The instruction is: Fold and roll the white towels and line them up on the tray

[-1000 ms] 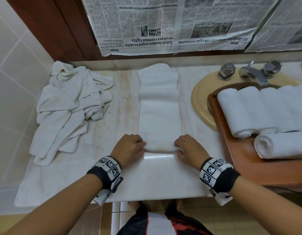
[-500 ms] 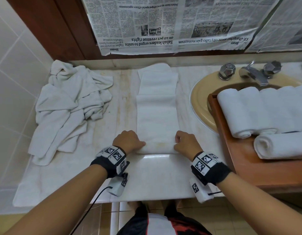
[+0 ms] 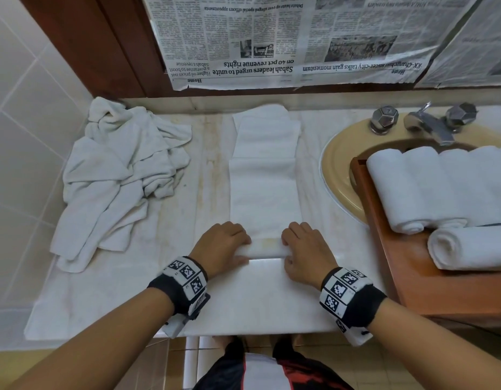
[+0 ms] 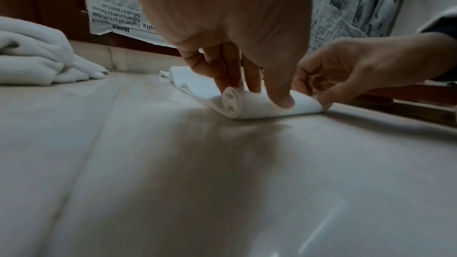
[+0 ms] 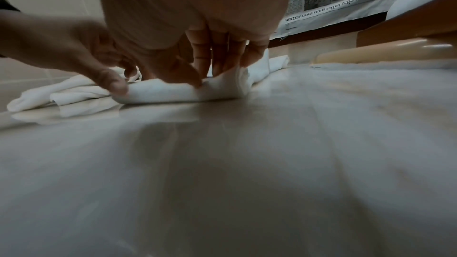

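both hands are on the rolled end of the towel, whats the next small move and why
Probably roll on, away from the body. The roll is only a turn or two thick, pinched by the left hand and right hand, and most of the towel lies flat beyond it.

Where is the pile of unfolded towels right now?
In the head view, the pile of unfolded towels lies far left on the counter, against the tiled wall.

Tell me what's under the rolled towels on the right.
The rolled towels lie on a wooden tray, which sits over the beige sink. The tray's floor beneath the rolls and most of the sink bowl are covered, so nothing more can be seen.
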Tool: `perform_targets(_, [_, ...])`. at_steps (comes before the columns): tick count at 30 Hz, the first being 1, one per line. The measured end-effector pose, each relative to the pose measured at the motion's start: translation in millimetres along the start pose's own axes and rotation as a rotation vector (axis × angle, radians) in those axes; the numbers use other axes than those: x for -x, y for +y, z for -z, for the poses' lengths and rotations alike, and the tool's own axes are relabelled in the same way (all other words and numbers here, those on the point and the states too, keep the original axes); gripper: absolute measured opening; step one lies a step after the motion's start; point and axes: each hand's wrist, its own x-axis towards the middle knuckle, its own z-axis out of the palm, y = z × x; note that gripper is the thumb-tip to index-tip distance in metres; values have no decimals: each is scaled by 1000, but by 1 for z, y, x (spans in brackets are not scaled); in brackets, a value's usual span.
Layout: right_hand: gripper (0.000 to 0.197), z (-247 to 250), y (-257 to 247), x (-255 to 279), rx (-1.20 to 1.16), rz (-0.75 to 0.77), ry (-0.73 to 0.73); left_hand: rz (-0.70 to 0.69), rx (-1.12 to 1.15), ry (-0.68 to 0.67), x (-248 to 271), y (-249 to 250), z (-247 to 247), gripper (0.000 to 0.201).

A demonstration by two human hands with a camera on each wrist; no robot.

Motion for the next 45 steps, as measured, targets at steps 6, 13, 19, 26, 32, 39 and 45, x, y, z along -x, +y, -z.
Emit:
perform_targets(6, [27, 4, 9, -8, -123, -17, -29, 57, 28, 19, -5, -4, 0, 33])
perform_targets(13, [20, 20, 21, -28, -699, -435, -48, 463, 301, 3, -21, -13, 11, 26])
perform_targets(19, [17, 2, 9, -34, -248, -273, 137, 227, 93, 86, -28, 0, 4, 25])
perform_targets(26, [30, -10, -13, -19, 58, -48, 120, 121, 26, 22, -16, 9, -3, 40])
perform_targets(32, [37, -8, -11, -25, 167, -18, 64, 131, -81, 60, -22, 4, -1, 39])
perform_targets(39, [29, 21, -2, -29, -265, -69, -170, 265, 113, -10, -10, -4, 19, 29])
perform_targets(45, [17, 29, -6, -26, -486, -152, -291, 351, 128, -187, -5, -12, 24, 32])
